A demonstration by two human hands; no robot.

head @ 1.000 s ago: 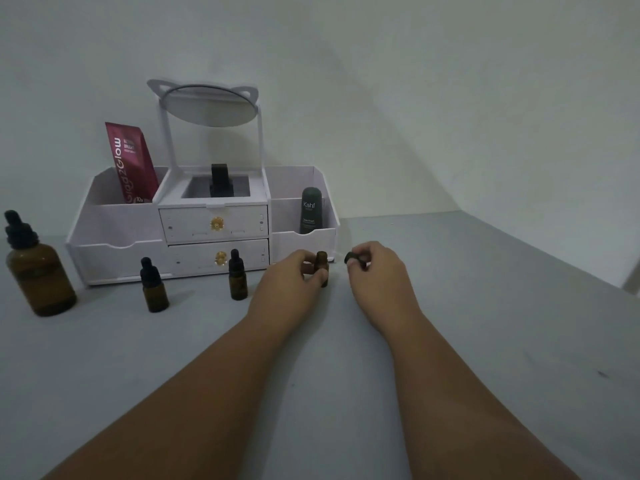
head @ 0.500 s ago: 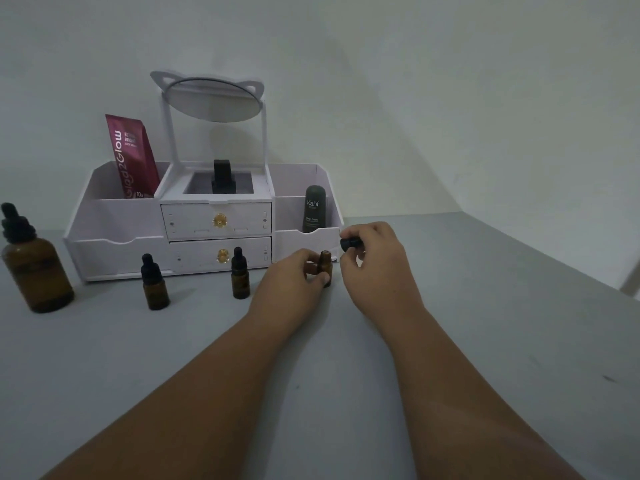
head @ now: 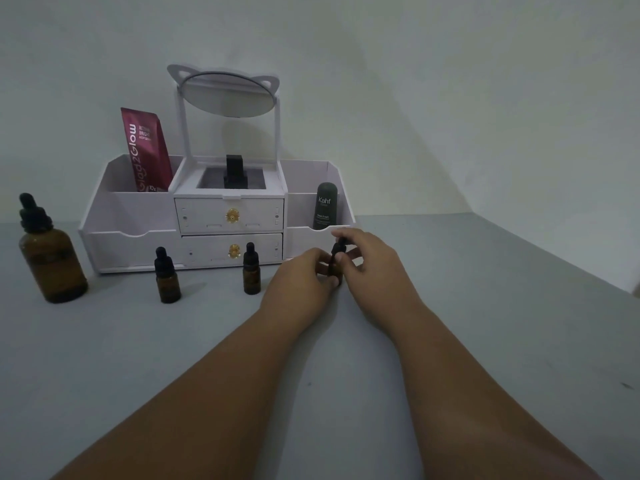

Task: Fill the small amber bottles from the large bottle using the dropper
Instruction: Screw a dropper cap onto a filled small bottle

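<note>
Right now the whole matter sits just right of the frame's centre. One small bottle (head: 335, 271) stands upright on the counter (head: 485, 306), long axis vertical. Its black dropper cap (head: 338, 248) is directly above the neck on that same line. The left hand (head: 304, 275) wraps the bottle's body from the left. The right hand (head: 370, 261) pinches the cap from the right and slightly above. Whether the cap is screwed home or only resting on the neck cannot be told.

Any twist or lift looks bound to run straight along that upright line, so the left hand has to keep the bottle from tipping.

The large bottle (head: 52, 261) stands capped at the far left of the frame, well apart from both hands and on the left hand's side. Two more small capped bottles (head: 168, 282) (head: 251, 275) stand between it and the hands, in front of the white organiser (head: 131, 216). A reach leftward would probably have to pass over or in front of them. A dark tube (head: 325, 206) stands in the organiser's right compartment, just behind the right hand.
</note>
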